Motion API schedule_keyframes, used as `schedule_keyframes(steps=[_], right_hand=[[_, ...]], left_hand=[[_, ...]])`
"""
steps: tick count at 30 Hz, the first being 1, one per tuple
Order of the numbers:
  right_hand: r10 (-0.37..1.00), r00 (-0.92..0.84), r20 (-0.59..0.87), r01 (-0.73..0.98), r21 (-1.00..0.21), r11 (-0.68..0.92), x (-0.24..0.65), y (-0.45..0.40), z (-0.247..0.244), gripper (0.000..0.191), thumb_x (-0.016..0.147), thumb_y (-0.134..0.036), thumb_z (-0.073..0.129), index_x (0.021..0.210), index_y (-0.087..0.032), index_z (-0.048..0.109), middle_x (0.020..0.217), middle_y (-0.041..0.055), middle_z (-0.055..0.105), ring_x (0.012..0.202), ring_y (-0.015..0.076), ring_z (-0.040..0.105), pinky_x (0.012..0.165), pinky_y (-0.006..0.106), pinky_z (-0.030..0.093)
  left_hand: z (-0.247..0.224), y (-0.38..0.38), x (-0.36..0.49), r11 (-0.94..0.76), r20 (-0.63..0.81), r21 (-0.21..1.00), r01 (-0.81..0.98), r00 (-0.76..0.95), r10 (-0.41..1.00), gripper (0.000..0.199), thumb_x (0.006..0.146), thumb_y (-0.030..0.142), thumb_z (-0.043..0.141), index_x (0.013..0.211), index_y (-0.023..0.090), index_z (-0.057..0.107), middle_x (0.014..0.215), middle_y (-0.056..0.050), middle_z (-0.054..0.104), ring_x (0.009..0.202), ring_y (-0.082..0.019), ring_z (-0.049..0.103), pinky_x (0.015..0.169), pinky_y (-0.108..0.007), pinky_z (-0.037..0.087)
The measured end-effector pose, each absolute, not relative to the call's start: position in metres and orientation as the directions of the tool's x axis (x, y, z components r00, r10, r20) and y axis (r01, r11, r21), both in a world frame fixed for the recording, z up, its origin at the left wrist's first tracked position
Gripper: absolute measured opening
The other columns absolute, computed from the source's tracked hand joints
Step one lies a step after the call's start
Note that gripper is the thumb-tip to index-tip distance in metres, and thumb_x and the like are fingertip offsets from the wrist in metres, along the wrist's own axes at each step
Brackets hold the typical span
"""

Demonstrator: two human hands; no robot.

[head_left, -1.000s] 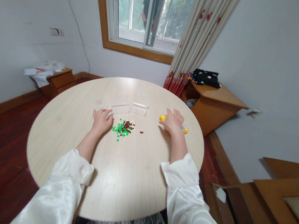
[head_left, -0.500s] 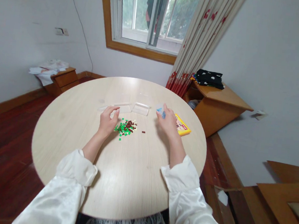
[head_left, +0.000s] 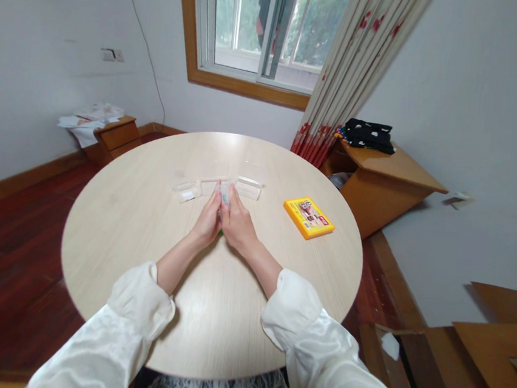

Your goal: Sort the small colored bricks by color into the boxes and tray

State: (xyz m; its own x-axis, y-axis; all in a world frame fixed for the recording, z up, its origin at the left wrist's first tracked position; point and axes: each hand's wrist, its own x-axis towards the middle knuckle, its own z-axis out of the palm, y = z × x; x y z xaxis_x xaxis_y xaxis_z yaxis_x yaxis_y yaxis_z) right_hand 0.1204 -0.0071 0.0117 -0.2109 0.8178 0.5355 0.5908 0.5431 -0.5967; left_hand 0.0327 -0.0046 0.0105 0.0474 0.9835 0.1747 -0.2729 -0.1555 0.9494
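Over the middle of the table [head_left: 210, 311], my left hand [head_left: 208, 219] and my right hand [head_left: 240, 224] are brought together. Between their fingertips they pinch a small clear plastic bag [head_left: 225, 195] with bits of blue showing. A sliver of green pieces [head_left: 220, 232] peeks out beneath the hands; the rest of that pile is hidden behind them. Just beyond stand an open clear plastic box [head_left: 248, 189] and a second clear box [head_left: 208, 188], partly covered by the fingers.
To the right lies a yellow box [head_left: 309, 218] with a printed picture. Left of the clear boxes is a small clear packet [head_left: 187, 195]. A wooden cabinet [head_left: 378, 181] with folded black cloth [head_left: 368, 135] stands behind the table's right edge.
My right hand has carried the bag of blue bits leftward from beside the yellow box. My left hand has moved right to meet it, and the pile of pieces is now covered.
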Motion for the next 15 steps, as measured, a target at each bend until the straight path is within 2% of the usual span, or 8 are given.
schedule_keyframes(steps=[3,8,15], right_hand=[[0.813,-0.24,0.53,0.605,-0.573,0.552,0.1169,-0.007,0.0116,0.052,0.092,-0.03,0.027,0.138,-0.004,0.031,0.139,0.0207,0.041,0.131,0.0262,0.038,0.103,0.044,0.039],[0.823,-0.25,0.509,0.614,-0.574,0.542,0.1175,-0.0078,0.014,0.05,0.092,-0.028,0.025,0.138,-0.009,0.03,0.133,0.0175,0.049,0.121,0.025,0.05,0.094,0.04,0.047],[0.817,-0.245,0.522,0.616,-0.566,0.547,0.1207,-0.0077,0.0126,0.049,0.093,-0.027,0.021,0.138,-0.011,0.032,0.12,0.0153,0.06,0.108,0.0244,0.06,0.087,0.037,0.05]], left_hand=[[0.0083,-0.0008,0.0289,-0.17,0.179,0.937,-0.306,0.0,0.984,0.058,0.089,0.05,0.037,0.142,0.029,0.027,0.146,-0.001,0.035,0.132,-0.016,0.036,0.11,-0.036,0.027],[0.0058,0.0025,0.0257,-0.218,0.214,0.939,-0.264,-0.043,0.976,0.059,0.088,0.046,0.043,0.141,0.025,0.03,0.147,-0.004,0.033,0.135,-0.018,0.031,0.111,-0.036,0.025],[0.0053,0.0018,0.0248,-0.248,0.244,0.948,-0.2,-0.047,0.969,0.06,0.086,0.046,0.047,0.14,0.025,0.031,0.146,-0.005,0.034,0.135,-0.019,0.03,0.11,-0.036,0.025]])
